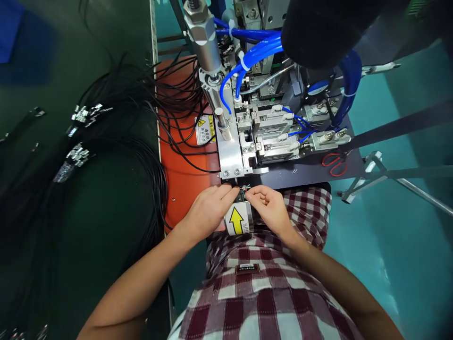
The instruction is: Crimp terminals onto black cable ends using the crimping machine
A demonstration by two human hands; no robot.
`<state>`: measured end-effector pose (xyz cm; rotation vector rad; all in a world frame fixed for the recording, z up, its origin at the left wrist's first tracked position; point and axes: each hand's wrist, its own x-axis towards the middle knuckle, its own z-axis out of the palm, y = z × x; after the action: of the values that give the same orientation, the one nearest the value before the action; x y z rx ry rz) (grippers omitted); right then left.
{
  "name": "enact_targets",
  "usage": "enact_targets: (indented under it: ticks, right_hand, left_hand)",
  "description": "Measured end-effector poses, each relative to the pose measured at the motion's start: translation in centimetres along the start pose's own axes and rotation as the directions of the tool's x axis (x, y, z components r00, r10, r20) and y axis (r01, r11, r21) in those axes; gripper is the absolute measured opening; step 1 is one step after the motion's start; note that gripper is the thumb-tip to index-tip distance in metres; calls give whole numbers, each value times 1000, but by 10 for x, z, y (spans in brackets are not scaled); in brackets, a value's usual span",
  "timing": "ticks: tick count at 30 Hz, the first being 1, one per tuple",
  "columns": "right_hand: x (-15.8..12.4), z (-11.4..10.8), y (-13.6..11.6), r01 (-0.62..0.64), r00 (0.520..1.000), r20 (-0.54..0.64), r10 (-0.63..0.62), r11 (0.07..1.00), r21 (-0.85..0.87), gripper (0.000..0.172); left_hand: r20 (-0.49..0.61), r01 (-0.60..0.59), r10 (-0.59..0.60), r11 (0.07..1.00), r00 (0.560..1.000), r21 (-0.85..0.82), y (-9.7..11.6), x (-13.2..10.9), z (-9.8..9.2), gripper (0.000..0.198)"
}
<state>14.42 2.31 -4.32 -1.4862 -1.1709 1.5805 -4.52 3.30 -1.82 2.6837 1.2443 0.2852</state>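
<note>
At the front edge of the machine (230,158), my left hand (208,210) lies palm down with its fingers together, their tips by the machine's inlet; what is beneath them is hidden. Just right of it, my right hand (269,208) is closed in a pinch on the thin coloured wires (245,188) of a cable end. Both sets of fingertips nearly meet there. Below them, a plate with a yellow arrow (236,221) points toward the machine. Black cables (180,108) run into the machine from the left, over an orange surface (187,189).
Bundles of black cables with metal connectors (79,153) lie on the dark green table (106,198) at left. Red-handled scissors (334,164) rest on the machine's dark base at right. Blue air tubes (264,47) and a black cylindrical part (325,30) hang above.
</note>
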Motion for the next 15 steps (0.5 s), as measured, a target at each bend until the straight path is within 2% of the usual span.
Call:
enact_targets:
  ticks: [2,5,7,8,9,12,13,15]
  right_hand:
    - [-3,1,-6,103,991,-58,-117,972,-213,17]
    - [-3,-1,-15,277,935,-40,-352,797,-537,16]
    - [0,-4,-18,332,905,-11,-425,723,-606,16]
    - [2,-5,-18,330,911,-10,-413,741,-585,16]
    - [5,-6,-16,307,929,-15,-369,796,-521,16]
    - [14,-9,-6,118,993,40,-113,982,-148,21]
    - [16,-10,-2,46,996,82,-43,998,-32,23]
    - [20,-11,5,-33,991,135,19,994,107,28]
  left_hand:
    - [-12,-1,1,1000,1000,6,0,0,1,33]
    - [-7,1,-1,1000,1000,-12,0,-1,1,34]
    - [6,3,-3,1000,1000,-17,0,-2,1,34]
    - [8,3,-3,1000,1000,-12,0,-2,1,34]
    - [5,1,-1,1000,1000,-1,0,-2,0,33]
    - [-24,-12,13,999,1000,40,0,-1,0,30]
    - [-32,-16,18,999,999,50,0,0,0,29]
    - [-39,-21,23,998,999,60,1,1,0,27]
